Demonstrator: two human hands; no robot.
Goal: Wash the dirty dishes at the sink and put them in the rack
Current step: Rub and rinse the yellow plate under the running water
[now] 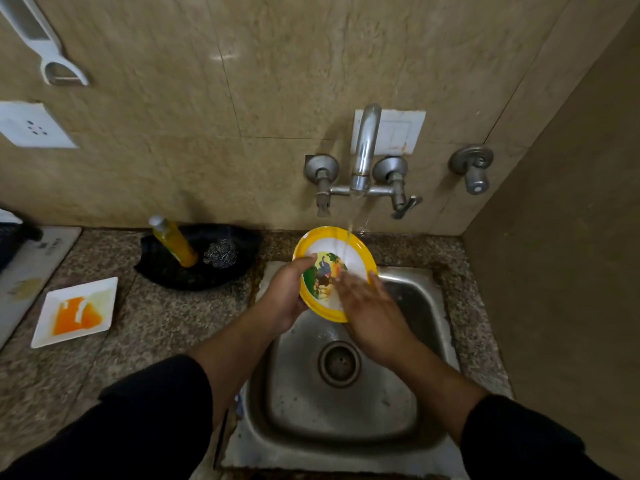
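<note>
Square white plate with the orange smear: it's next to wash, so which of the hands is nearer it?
Left. The left hand grips the yellow plate's left rim, toward the square white plate; the right hand rubs its face, farther away.

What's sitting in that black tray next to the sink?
The black tray holds a yellow soap bottle, leaning, and a steel scrubber. Whatever lies under them is covered.

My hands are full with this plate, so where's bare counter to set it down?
Bare granite lies between the white square dish and the sink. Behind it, the black tray crowds the wall.
</note>
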